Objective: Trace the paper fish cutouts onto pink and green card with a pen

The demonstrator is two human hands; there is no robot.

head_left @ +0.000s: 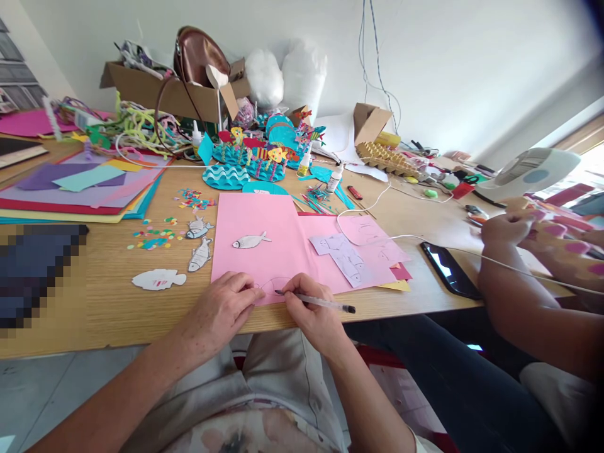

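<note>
My right hand (pixel 315 309) grips a clear-barrelled pen (pixel 325 302) with a dark end. Its tip touches the near edge of a pink sheet of paper (pixel 255 211), at a curved pencil-thin outline (pixel 274 280). Fingers bent, my left hand (pixel 225 305) holds the lower left part of the same sheet, just beside the outline. A white paper fish (pixel 251 241) lies on the sheet above both hands. To the left, two grey-shaded paper fish (pixel 200 254) and a plain white fish shape (pixel 159 279) rest on the wood.
Lilac paper with drawn fish (pixel 340 255) lies right of my pen hand. A phone (pixel 448 269), a white cable and another person's arm (pixel 507 283) are farther right. Confetti (pixel 155 237), stacked coloured paper (pixel 117 195), glue bottles (pixel 335 178) and blue fish crafts (pixel 255 157) surround the sheet.
</note>
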